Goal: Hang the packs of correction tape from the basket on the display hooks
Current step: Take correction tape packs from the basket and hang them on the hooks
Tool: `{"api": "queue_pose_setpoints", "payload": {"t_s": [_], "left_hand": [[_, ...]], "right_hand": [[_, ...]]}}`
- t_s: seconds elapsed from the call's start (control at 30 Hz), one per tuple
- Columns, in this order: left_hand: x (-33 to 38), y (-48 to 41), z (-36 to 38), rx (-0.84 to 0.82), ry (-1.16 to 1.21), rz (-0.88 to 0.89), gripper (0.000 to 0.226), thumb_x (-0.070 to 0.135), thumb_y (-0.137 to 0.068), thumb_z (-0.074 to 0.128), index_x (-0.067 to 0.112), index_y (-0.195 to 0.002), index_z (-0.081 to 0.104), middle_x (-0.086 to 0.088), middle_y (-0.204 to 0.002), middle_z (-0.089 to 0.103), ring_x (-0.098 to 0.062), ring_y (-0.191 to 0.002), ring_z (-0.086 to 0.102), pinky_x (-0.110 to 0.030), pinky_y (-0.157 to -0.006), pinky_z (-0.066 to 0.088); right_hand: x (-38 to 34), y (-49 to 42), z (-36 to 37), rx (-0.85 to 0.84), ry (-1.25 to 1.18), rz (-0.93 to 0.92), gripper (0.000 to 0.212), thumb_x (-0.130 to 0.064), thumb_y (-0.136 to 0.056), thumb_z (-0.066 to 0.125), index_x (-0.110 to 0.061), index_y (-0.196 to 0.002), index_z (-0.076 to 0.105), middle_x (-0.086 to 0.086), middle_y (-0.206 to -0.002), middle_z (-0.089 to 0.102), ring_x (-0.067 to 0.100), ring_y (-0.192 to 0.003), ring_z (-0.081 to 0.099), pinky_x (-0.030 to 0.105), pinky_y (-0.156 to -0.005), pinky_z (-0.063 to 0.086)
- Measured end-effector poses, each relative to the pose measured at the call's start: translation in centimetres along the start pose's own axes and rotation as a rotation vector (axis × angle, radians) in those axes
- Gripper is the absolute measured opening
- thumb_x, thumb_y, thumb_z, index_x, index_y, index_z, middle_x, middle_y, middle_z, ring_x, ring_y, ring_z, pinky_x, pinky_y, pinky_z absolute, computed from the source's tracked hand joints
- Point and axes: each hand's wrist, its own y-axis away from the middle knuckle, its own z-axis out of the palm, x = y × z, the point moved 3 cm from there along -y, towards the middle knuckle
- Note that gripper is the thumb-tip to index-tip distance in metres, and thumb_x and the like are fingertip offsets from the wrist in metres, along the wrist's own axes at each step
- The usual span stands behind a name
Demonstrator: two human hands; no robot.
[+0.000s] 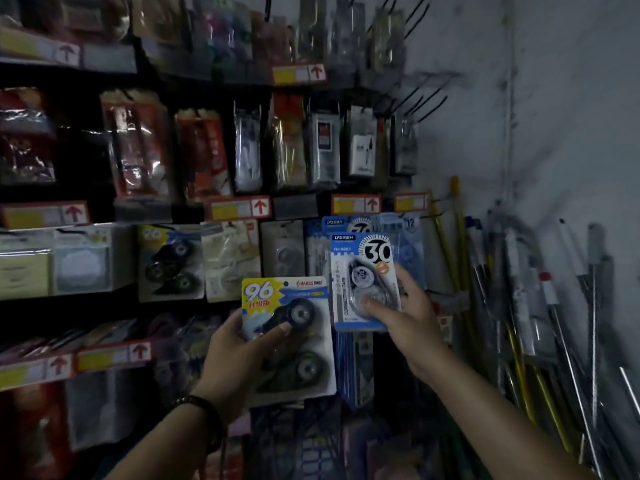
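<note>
- Right hand (408,313) clamps the blue "30" pack (360,254). The thumb presses the blister front and the other fingers (403,271) curl round its right edge.
- The card is upright with its header up, directly in front of the hung row of matching 30 packs (337,223). Judged: it is being lined up for that row's hook, which is hidden.
- Left hand (239,341) grips the yellow "96" pack (304,292), thumb across the upper blister, lower-left of the hung row. Judged: this pack is waiting its turn.
- Matching 96 stock (169,261) hangs well left of the hung row.
- Dark mesh (294,441) below the hung row may be the basket, but it is too dim to tell.
</note>
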Motion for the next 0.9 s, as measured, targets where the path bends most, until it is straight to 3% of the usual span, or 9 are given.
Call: {"api": "queue_pose_setpoints", "payload": {"t_s": [0.07,0.17,0.33,0.5,0.7,0.9], "left_hand": [[0.3,-1.0,0.1,-0.012,-0.024,0.024,0.033,0.004,-0.089,0.079,0.013,-0.120,0.071,-0.006,-0.111,0.082,-0.026,-0.100,0.079,-0.034,-0.076,0.064],[0.6,-2.0,0.3,-0.025,-0.015,0.028,0.035,0.004,-0.090,0.078,0.013,-0.122,0.070,-0.005,-0.113,0.081,-0.027,-0.103,0.079,-0.039,-0.082,0.063],[0.8,-3.8,0.2,0.006,-0.009,0.044,0.033,0.006,-0.090,0.078,0.013,-0.122,0.070,-0.005,-0.113,0.081,-0.029,-0.106,0.078,-0.049,-0.094,0.061],[1.3,-4.6,0.5,-0.018,-0.019,0.051,0.036,0.006,-0.090,0.078,0.016,-0.123,0.068,-0.004,-0.113,0.081,-0.025,-0.103,0.079,-0.044,-0.087,0.062],[1.3,-5.1,0.3,-0.026,-0.037,0.072,0.036,0.002,-0.089,0.078,0.019,-0.120,0.070,-0.003,-0.109,0.082,-0.022,-0.097,0.080,-0.039,-0.078,0.063],[1.1,-5.5,-0.1,-0.043,-0.046,0.048,0.038,0.004,-0.090,0.077,0.019,-0.124,0.068,-0.003,-0.113,0.081,-0.024,-0.103,0.079,-0.041,-0.083,0.062]], "right_hand": [[0.2,-2.6,0.2,0.030,0.011,0.013,0.096,-0.036,-0.073,0.094,-0.037,-0.155,0.045,-0.014,-0.142,0.062,0.007,-0.127,0.062,0.037,-0.109,0.052],[0.8,-5.2,0.5,0.062,-0.011,0.026,0.092,-0.030,-0.075,0.094,-0.036,-0.154,0.047,-0.005,-0.147,0.061,0.016,-0.130,0.062,0.048,-0.114,0.049],[2.3,-6.8,0.6,0.047,-0.013,-0.005,0.085,-0.019,-0.083,0.089,-0.037,-0.154,0.046,-0.007,-0.147,0.061,0.013,-0.130,0.063,0.043,-0.112,0.052],[3.0,-7.1,0.4,0.048,-0.010,-0.034,0.083,-0.014,-0.086,0.085,-0.037,-0.155,0.046,-0.007,-0.145,0.063,0.009,-0.127,0.065,0.037,-0.108,0.055],[2.7,-7.0,0.4,0.048,0.014,-0.086,0.082,-0.005,-0.089,0.081,-0.035,-0.156,0.045,-0.014,-0.143,0.061,0.001,-0.126,0.064,0.014,-0.092,0.055],[2.7,-8.0,0.0,0.057,0.031,-0.076,0.081,-0.011,-0.087,0.085,-0.040,-0.153,0.048,-0.010,-0.147,0.062,0.010,-0.131,0.063,0.038,-0.110,0.053]]}}
